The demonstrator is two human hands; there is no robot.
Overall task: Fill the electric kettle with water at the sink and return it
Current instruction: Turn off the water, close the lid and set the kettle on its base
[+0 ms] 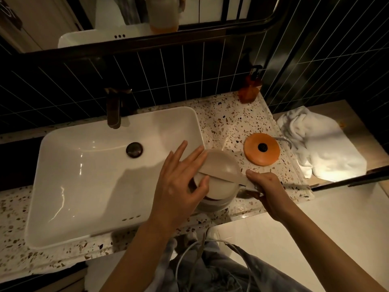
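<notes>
1. Right now the kettle (212,184) is off its orange base (261,149), at the counter (227,121) edge just right of the sink (88,165); whether it rests on the counter or is lifted, I cannot tell.
2. Its lid (221,165) is hinged up, so the step in hand looks like opening it for filling.
3. The right hand (266,186) is wrapped around the handle; the left hand (181,182) has fingers spread, thumb against the open rim, fingers by the lid.
4. The kettle stands upright, long axis vertical, handle pointing right toward the right hand, mouth facing up.
5. Next, I judge, it must travel left and back under the tap (113,108), mouth kept level and lid kept clear, before water is turned on.
</notes>
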